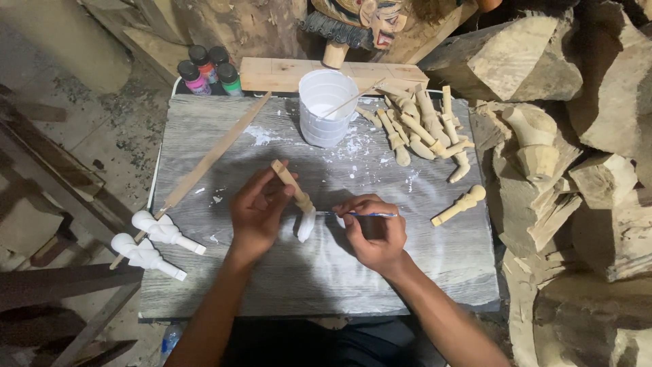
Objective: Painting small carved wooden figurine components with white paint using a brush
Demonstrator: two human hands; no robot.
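Your left hand (257, 216) pinches a carved wooden peg (297, 197), its lower end painted white, above the grey table (319, 272); your right hand (375, 232) pinches a thin brush (360, 215) at that end. Two white-painted pegs (155, 242) lie left, a white cup (326, 107) behind, four paint bottles (209, 68) at the far-left corner, wood blocks (577, 136) right.

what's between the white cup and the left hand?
Head view: only bare grey board with white paint smears lies between the cup and the left hand, plus the top of the wooden piece it holds.
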